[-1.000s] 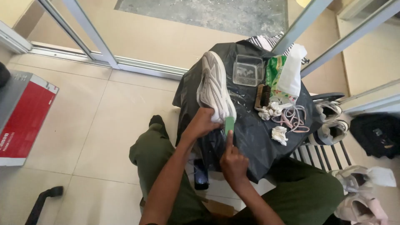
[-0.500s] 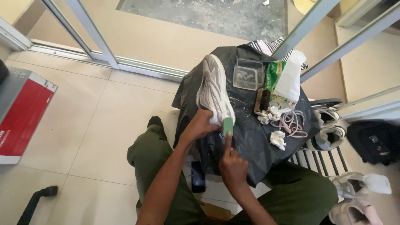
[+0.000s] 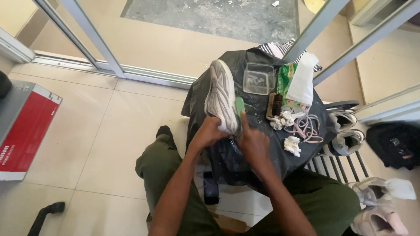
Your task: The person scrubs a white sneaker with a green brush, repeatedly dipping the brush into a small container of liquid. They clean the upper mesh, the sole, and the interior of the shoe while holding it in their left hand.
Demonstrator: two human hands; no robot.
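Gripping the near end of one grey sneaker on the black-covered table, the left hand steadies it; the right hand grasps one green brush against its side. One clear container sits beyond.

Left hand clasped; right hand clasped, forefinger extended.

red box cropped, green brush half hidden

Left hand grips the pale sneaker's heel — right hand presses a green brush against its side.
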